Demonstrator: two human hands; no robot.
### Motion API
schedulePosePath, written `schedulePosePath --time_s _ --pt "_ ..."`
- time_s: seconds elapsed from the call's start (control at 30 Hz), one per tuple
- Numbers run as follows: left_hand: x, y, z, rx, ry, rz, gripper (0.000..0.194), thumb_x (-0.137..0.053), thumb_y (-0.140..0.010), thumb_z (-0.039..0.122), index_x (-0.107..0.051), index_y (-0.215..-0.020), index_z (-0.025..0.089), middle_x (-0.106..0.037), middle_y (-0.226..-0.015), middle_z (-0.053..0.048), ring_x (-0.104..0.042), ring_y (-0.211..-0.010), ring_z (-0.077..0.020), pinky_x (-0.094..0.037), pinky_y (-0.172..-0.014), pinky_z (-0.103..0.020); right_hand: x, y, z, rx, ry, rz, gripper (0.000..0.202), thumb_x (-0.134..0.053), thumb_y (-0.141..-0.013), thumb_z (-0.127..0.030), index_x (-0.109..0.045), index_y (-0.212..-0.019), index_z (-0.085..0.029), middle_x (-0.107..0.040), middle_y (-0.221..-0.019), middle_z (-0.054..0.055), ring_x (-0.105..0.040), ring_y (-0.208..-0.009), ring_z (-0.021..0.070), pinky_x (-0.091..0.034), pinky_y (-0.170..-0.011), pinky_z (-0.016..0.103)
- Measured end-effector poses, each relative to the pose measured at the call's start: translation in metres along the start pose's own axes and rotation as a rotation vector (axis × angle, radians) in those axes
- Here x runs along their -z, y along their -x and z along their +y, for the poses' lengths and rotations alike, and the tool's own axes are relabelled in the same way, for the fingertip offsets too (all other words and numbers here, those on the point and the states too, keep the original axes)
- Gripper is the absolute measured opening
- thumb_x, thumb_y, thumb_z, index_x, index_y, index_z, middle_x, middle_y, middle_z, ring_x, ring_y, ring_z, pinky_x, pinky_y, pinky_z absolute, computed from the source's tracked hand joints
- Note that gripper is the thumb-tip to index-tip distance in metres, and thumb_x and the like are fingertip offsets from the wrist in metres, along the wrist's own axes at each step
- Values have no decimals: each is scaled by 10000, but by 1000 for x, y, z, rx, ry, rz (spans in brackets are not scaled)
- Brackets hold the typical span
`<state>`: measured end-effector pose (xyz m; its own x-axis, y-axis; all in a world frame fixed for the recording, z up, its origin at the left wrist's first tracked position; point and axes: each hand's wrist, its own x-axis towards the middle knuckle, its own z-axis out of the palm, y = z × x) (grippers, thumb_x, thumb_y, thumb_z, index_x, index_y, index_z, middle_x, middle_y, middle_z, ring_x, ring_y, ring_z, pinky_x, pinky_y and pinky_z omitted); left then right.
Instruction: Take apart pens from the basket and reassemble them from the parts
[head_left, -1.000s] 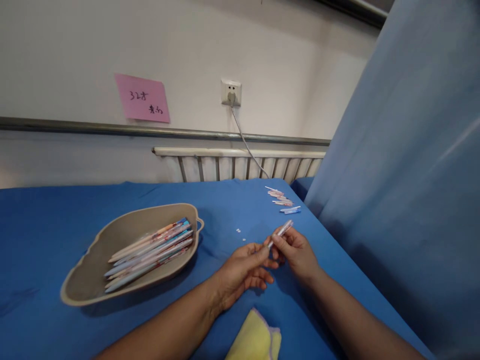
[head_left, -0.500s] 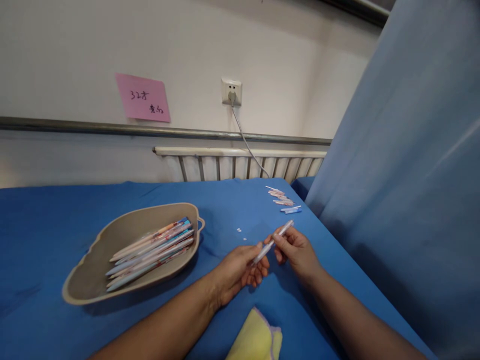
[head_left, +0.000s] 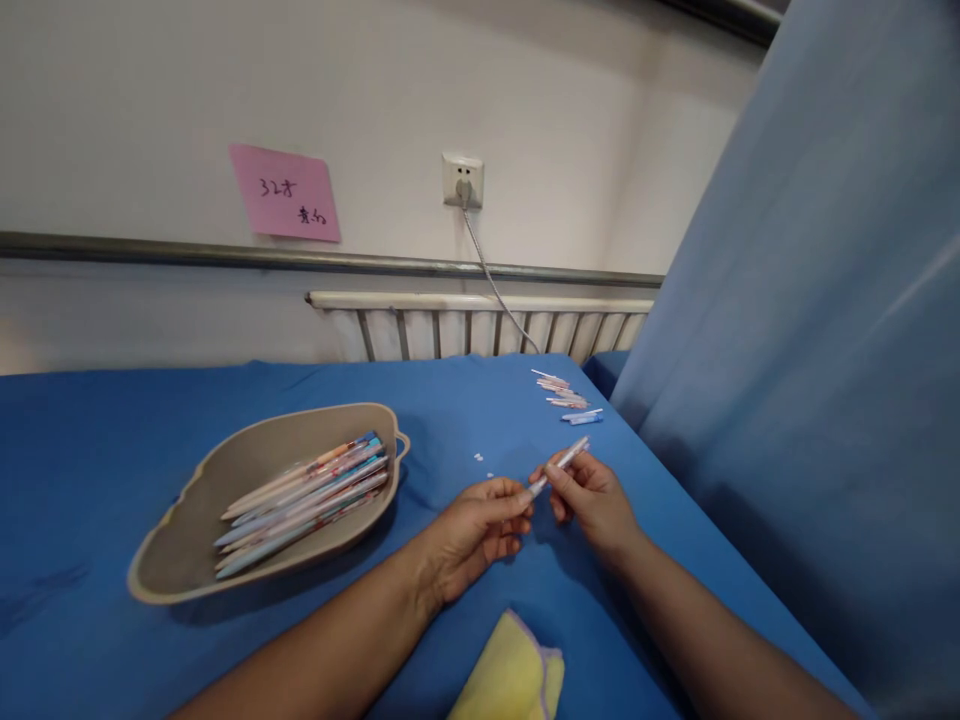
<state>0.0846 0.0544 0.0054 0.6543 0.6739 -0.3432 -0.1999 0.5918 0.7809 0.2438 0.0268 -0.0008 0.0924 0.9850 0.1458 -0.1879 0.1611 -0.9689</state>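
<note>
A pale, slim pen (head_left: 570, 455) slants up to the right between my two hands. My right hand (head_left: 600, 505) pinches its barrel between thumb and fingers. Closed at the lower end is my left hand (head_left: 476, 535), its thumb and fingertips gripping that tip and hiding it. Just beyond my left hand, a few tiny white bits (head_left: 478, 457) lie on the blue sheet (head_left: 450, 400). To the left stands a beige basin (head_left: 172, 560), where several pens (head_left: 300, 505) in pale, orange and blue tones lie side by side.
Small pen parts (head_left: 562, 390) lie in a row near the far right corner, with blue pieces (head_left: 583, 417) closest to me. A folded yellow cloth (head_left: 510, 670) lies at the front. A blue curtain (head_left: 810, 350) hangs on the right; a white rail (head_left: 420, 302) runs behind.
My left hand has shifted its grip up and closed over the pen's lower end, which showed across its fingers before. My right hand stays nearly in place.
</note>
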Motion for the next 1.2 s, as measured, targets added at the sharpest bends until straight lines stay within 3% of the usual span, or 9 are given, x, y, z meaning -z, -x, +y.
schedulePosePath --time_s 0.1,0.2,0.43,0.57,0.67,0.77,0.93,1.1,1.2 --pt "1 0 3 94 39 -51 320 -659 -743 435 -628 -866 142 -657 -821 -40 -610 -624 -112 -407 -500 -186 -1 0 -1 -6 0 7 310 -658 -735 -459 -560 -766 -167 -665 -702 11 -432 -383 48 -317 -363 185" --pt "2 -2 1 171 -77 -84 458 -559 -777 540 -640 -772 89 -641 -687 -67 -566 -507 -105 -375 -445 -191 -3 1 -4 -8 8 1 325 -661 -726 -472 -574 -762 -161 -665 -706 16 -431 -385 46 -309 -362 185" --pt "-4 2 -2 -65 -86 23 275 -736 -693 351 -562 -673 139 -549 -573 28 -485 -470 -58 -333 -458 -165 -6 3 -7 -18 26 25 326 -661 -723 -478 -595 -743 -160 -525 -465 -56 -401 -360 61 -275 -369 190" --pt "-4 2 1 29 -40 -66 330 -643 -758 460 -618 -803 134 -636 -767 -38 -575 -587 -97 -388 -501 -185 -5 3 -6 -26 -17 25 321 -678 -709 -469 -586 -751 -165 -621 -607 -18 -432 -382 57 -295 -383 193" --pt "-2 0 -1 100 -93 -99 449 -555 -789 537 -637 -747 98 -601 -624 -35 -521 -466 -84 -362 -446 -191 -5 3 -6 -15 -15 17 313 -667 -723 -463 -581 -753 -164 -648 -685 1 -428 -386 51 -294 -385 197" --pt "-2 -2 -4 9 -118 -16 378 -623 -762 481 -611 -691 109 -539 -531 9 -457 -407 -61 -319 -418 -177 -5 3 -7 -5 9 12 306 -660 -732 -459 -585 -741 -162 -598 -587 -28 -406 -376 50 -274 -379 194" --pt "-5 0 -6 -93 -110 65 352 -681 -721 457 -592 -695 117 -547 -562 12 -456 -429 -59 -297 -423 -179 -7 2 -7 -15 12 20 325 -663 -721 -475 -588 -745 -159 -509 -457 -65 -403 -365 60 -277 -382 191" --pt "-4 0 -6 -101 -112 -16 331 -666 -746 441 -568 -695 129 -539 -597 15 -459 -445 -58 -302 -433 -183 -5 4 -11 -25 -52 7 310 -679 -722 -455 -611 -777 -158 -543 -496 -44 -407 -387 64 -280 -385 191" --pt "-3 -1 -7 -82 -115 -41 320 -667 -751 428 -563 -698 130 -534 -597 21 -449 -434 -49 -304 -430 -178 1 5 -18 -77 -273 -7 368 -583 -776 -534 -621 -875 -181 -648 -711 20 -434 -422 75 -297 -373 200"
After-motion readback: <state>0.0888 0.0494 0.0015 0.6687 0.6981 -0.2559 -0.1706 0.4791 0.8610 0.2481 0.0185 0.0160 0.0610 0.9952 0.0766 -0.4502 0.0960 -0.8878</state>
